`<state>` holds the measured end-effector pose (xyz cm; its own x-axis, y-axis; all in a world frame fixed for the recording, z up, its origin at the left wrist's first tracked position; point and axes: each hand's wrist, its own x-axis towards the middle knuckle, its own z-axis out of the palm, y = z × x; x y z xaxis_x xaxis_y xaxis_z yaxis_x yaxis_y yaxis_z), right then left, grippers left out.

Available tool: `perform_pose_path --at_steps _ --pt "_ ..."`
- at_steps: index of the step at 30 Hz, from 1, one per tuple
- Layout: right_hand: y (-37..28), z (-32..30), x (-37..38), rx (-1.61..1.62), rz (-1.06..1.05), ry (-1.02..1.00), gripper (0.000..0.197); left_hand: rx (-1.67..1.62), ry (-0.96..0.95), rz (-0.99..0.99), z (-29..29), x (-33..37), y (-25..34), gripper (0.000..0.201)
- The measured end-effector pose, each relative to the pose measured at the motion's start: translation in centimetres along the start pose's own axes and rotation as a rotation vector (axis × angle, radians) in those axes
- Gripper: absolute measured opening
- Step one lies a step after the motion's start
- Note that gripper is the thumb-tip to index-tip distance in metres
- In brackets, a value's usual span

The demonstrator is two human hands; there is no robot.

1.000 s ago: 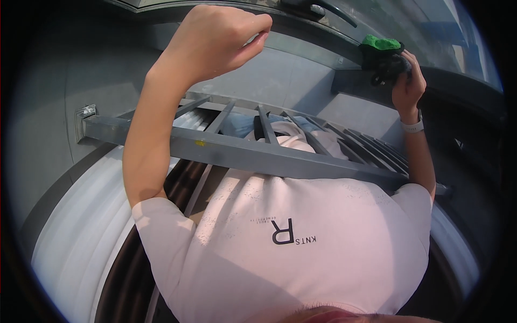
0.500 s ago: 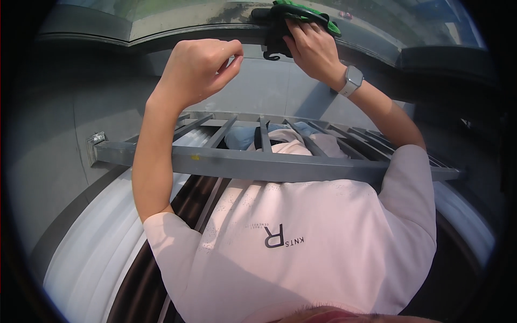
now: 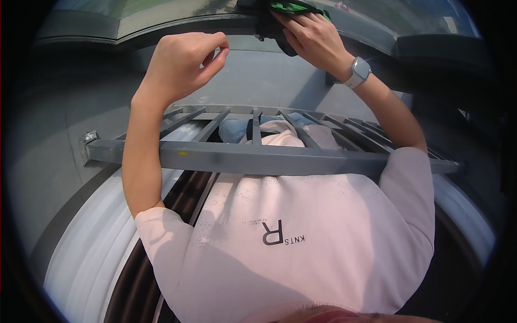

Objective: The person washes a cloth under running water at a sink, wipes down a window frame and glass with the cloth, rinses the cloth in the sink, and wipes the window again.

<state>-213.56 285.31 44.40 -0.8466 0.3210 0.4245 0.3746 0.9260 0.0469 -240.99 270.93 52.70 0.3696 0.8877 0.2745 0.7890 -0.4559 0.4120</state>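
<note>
**Right hand now at top centre with the cloth**

Since the earlier frame, right hand [image 3: 315, 40] has travelled leftward along the dark ledge [image 3: 161, 27] and now sits near top centre, closer to the left hand [image 3: 180, 64]. Its fingers are spread flat and pressed on a green and black cloth [image 3: 285, 11], which lies bunched against the ledge at the upper edge of view. A pale wristwatch [image 3: 358, 70] is on that wrist. Left hand is raised, touching nothing; fingers curled loosely inward, thumb near the forefinger, empty. Below both forearms runs a grey metal railing [image 3: 258, 159] with slanted bars, fixed by a bracket at its left end. A pale pink shirt [image 3: 301, 226] fills the lower frame.
</note>
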Motion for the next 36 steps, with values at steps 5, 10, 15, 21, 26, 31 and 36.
perform_pose_path --at_steps 5,10,15,21,26,31,36 --pt "2.8 -3.3 -5.0 -0.058 -0.001 -0.115 0.05 -0.055 0.027 -0.019 0.7 -0.5 0.6 0.004" --pt "5.7 -7.5 -10.2 -0.08 0.144 -0.298 0.053 -0.005 0.079 0.004 0.7 -0.5 0.5 0.004" --pt "5.3 -7.6 -8.6 -0.015 0.1 -0.308 0.056 0.003 0.059 0.047 0.5 1.0 0.7 0.004" --pt "4.5 -2.0 -2.5 0.048 -0.078 -0.25 0.052 -0.043 -0.001 0.026 1.2 1.1 1.4 0.004" --pt "5.1 -3.0 -5.3 0.005 0.022 -0.266 0.049 -0.081 -0.035 -0.162 1.4 -0.8 0.6 0.005" --pt "8.4 -7.6 -11.7 -0.127 0.182 -0.349 0.046 -0.038 0.017 -0.131 0.9 1.6 1.1 0.004" --pt "7.4 -6.3 -10.0 -0.175 0.079 -0.303 0.046 -0.021 0.046 -0.073 2.1 3.2 1.7 0.005"
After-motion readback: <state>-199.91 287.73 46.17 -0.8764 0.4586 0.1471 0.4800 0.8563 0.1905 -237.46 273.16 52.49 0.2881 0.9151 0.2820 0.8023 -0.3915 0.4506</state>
